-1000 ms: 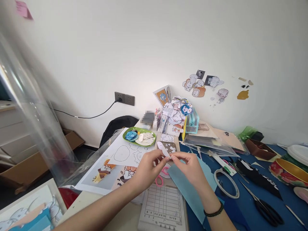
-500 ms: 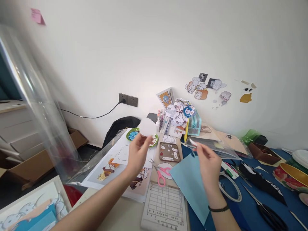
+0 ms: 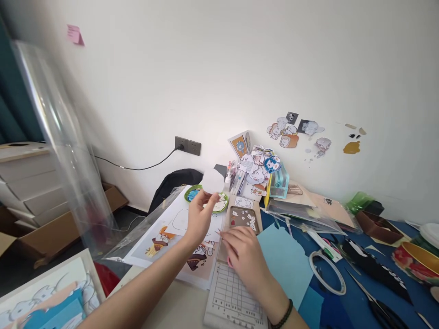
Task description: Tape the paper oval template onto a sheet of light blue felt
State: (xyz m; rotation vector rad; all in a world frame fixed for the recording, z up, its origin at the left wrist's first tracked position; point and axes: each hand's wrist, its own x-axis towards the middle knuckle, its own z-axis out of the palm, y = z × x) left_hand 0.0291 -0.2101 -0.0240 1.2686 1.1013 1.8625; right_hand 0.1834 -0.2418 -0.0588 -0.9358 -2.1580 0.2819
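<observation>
So, white paper cutout [image 3: 213,180]: raised off the desk, blank face showing, overlapping the green tray [image 3: 186,195] from where I stand.
Left hand [image 3: 200,218]: thumb and fingers pinching the cutout by its lower edge.
Right hand [image 3: 245,256]: down low, back up, fingers curled over the pink scissors [image 3: 229,262]; can't tell whether they grip.
Pink scissors: mostly hidden by that hand, a bit of pink handle visible.
Gridded board [image 3: 226,288]: below the right hand, partly covered by it.
Brown tray [image 3: 243,223]: just beyond the right hand, small cut pieces inside.
Green tray: blue pieces [image 3: 192,195] and white pieces [image 3: 221,201] in it.
Printed sheet [image 3: 161,237]: flat, left side, food characters on it.
Light blue sheet [image 3: 284,256]: right of the right hand.
Far right: white ring [image 3: 327,273], then black scissors [image 3: 380,313].
Wall: socket [image 3: 188,145], plug in.
</observation>
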